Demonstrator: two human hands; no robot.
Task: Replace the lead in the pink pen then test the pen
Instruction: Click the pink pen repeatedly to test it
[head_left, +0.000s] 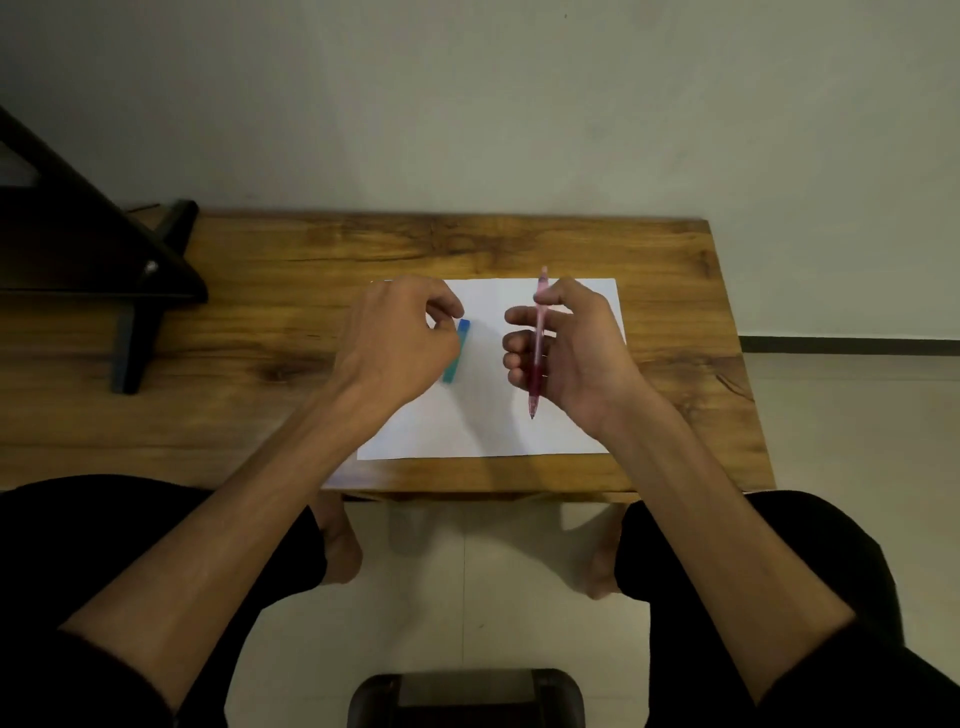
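My right hand (571, 343) grips the pink pen (537, 353) upright above the white paper (483, 415), tip pointing toward me and cap end toward the wall. My left hand (400, 338) hovers over the paper's left part, thumb and forefinger pinched together; anything between them is too small to make out. A small blue-green lead case (456, 353) lies on the paper just right of my left hand, partly hidden by its knuckles. The two hands are apart, with bare paper between them.
The paper lies on a wooden table (260, 322) against a pale wall. A dark stand with slanted legs (130, 291) occupies the table's left end. My knees and feet show below the table's front edge, and a dark stool (467, 696) sits between them.
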